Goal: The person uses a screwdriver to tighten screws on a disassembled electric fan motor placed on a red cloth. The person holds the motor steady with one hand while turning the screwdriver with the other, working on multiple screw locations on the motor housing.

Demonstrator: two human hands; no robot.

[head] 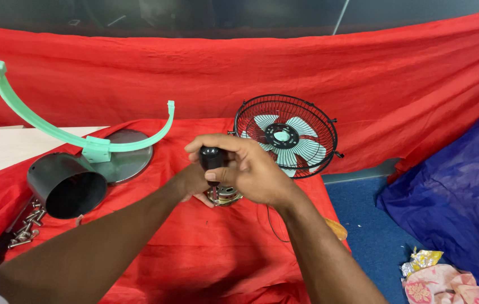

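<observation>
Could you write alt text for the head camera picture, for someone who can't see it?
Two bare hands meet over a red cloth: the right hand grips a black handle above a small metal motor part that the left hand steadies. Behind stands a caged fan head; to the left lie a black cylindrical housing, a green curved bracket and loose screws.

A small repair workshop, by the look of it; a table draped in red cloth [205, 259] carries a caged fan [285, 135], loose screws [26, 229] and a black housing [66, 184].
</observation>
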